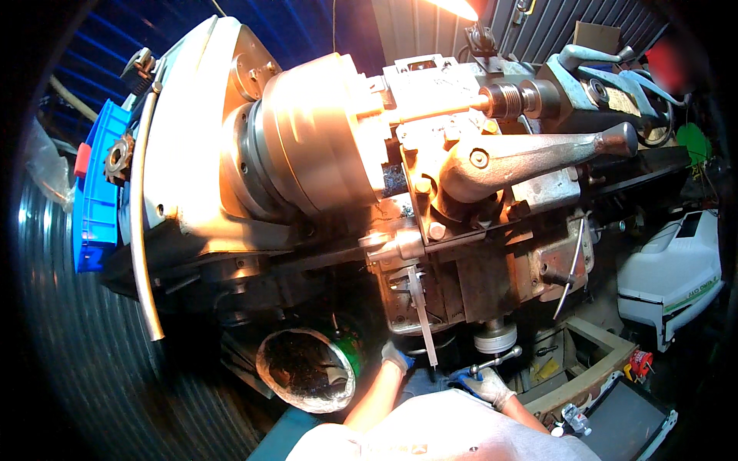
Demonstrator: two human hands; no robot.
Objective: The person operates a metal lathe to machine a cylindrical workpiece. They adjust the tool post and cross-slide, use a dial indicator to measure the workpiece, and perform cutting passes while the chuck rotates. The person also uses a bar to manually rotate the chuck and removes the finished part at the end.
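Observation:
In front of me is a metal lathe with a large chuck and a bright rod running from it toward the tailstock side. My left hand, in a grey-and-blue glove, is low beside the carriage, next to a dark curved rim; its fingers are partly hidden. My right hand, gloved alike, is closed at the ball end of a crank handle below a round silver dial. A caliper lies on the carriage between them. The tool post lever points right.
A bucket with dark contents stands at lower left. An open-topped wooden box and a dark flat screen-like panel are at lower right. Farther right sits a white case. A blue bin is at far left; a lamp glows above.

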